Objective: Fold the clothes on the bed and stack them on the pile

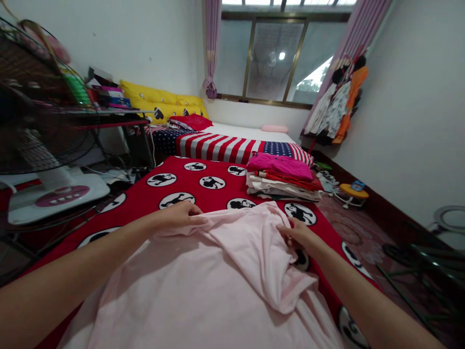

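Observation:
A pale pink garment, probably a shirt though its full shape is hidden by folds, spreads over the red patterned bedcover in front of me. My left hand pinches its upper left edge between thumb and fingers. At the upper right, my right hand is closed on a bunched part of the same cloth. Creases and a loose flap run down from the right hand. Just beyond the garment sits a stack of folded clothes, with a bright magenta piece on top.
A fan stands at the left beside a cluttered desk. Farther back is another bed with a striped, starred cover and yellow cushions. Clothes hang by the window at right. A small yellow stool is on the floor.

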Tool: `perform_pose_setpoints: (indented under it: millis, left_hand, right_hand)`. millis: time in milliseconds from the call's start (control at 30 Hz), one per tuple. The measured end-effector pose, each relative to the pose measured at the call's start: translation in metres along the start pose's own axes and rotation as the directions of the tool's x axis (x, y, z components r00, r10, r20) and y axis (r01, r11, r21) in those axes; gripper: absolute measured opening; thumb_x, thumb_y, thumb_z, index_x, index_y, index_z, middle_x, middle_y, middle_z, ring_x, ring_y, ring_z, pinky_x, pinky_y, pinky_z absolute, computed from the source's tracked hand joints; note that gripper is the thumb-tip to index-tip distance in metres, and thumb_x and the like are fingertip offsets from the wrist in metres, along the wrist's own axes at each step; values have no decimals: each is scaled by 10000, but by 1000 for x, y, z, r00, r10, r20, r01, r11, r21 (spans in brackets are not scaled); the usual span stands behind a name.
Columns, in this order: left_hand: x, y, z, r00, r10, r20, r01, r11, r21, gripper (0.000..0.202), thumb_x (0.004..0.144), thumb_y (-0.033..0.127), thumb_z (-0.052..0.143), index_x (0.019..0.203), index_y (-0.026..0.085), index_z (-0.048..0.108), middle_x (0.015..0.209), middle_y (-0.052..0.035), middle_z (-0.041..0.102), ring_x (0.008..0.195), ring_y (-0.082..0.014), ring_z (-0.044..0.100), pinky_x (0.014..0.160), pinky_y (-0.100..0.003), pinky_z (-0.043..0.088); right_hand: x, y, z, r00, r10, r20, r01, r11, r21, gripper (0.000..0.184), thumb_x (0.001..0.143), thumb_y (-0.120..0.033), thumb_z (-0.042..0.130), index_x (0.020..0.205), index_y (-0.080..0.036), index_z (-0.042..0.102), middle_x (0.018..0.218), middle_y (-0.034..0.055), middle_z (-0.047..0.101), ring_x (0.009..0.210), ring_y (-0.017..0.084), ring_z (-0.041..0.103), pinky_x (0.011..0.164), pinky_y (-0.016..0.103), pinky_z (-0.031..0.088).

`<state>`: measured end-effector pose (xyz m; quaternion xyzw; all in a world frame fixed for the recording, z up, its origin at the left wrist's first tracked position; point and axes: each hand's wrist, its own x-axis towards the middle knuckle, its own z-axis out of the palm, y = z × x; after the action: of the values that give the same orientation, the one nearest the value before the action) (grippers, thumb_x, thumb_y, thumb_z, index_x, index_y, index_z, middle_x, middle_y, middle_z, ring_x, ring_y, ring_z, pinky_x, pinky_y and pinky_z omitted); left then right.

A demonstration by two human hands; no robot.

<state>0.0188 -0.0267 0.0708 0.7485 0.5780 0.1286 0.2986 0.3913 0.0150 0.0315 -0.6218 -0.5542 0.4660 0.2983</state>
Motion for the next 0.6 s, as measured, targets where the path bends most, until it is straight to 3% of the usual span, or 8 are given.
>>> perform_pose_setpoints:
  millis: [100,200,267,333,400,433,500,600]
  left_hand:
    - [-4,5,-15,999,50,7,-49,998,-36,408,716,530,608,845,165,736,726,-10,680,690,-182,596,569,-217,397]
    - [3,5,-39,962,50,-270,-62,997,-38,379,711,513,626,831,168,730,721,-11,680,672,-178,592,581,-228,415]
    - [15,5,-53,855,60,-514,-59,998,18,334,730,476,628,855,181,723,778,-20,689,721,-191,606,647,-255,450]
    - [29,7,-56,710,120,-694,-35,990,135,269,755,387,628,917,188,707,915,-50,683,865,-222,612,784,-304,472]
    - [39,12,-45,596,199,-778,6,967,253,311,765,279,617,1059,187,660,1119,-87,619,1064,-257,555,941,-371,434]
    - [41,15,-35,571,230,-788,19,956,292,378,765,236,610,1139,187,620,1211,-101,566,1146,-270,507,997,-405,402]
    - [35,25,-5,608,268,-748,-5,943,334,470,765,192,602,1233,193,552,1321,-109,477,1236,-287,434,1052,-458,357]
    - [2,42,47,781,343,-523,-183,925,333,363,807,214,590,1170,214,587,1357,-102,450,1261,-284,415,1057,-470,358]
  right_hand:
    - [-3,-21,0,989,-36,145,47,997,-69,231,653,-311,705,663,-186,512,417,-54,522,306,64,400,305,150,245]
    - [-9,-58,-7,976,-139,168,149,988,-44,201,635,-278,708,644,-177,536,469,-20,577,364,79,488,349,158,348]
    - [-7,-82,-13,959,-271,82,266,961,72,218,629,-271,720,775,-172,593,634,18,668,515,110,608,464,177,461]
    - [-1,-94,-15,924,-382,-38,382,905,188,428,618,-287,743,1008,-201,589,939,63,711,752,157,681,639,237,539]
    - [7,-88,-15,895,-417,-157,443,872,210,695,599,-327,764,1228,-249,477,1215,99,625,957,205,664,782,323,547]
    - [10,-78,-14,889,-415,-196,449,875,183,789,591,-351,767,1292,-254,418,1284,119,578,1010,223,647,819,358,539]
    - [10,-49,-13,878,-422,-225,448,891,78,822,602,-402,746,1321,-218,393,1298,154,552,1045,246,629,864,399,521]
    - [-5,2,-17,870,-446,-209,422,894,-150,639,679,-468,671,1221,-176,495,1155,147,624,974,251,645,854,416,516]
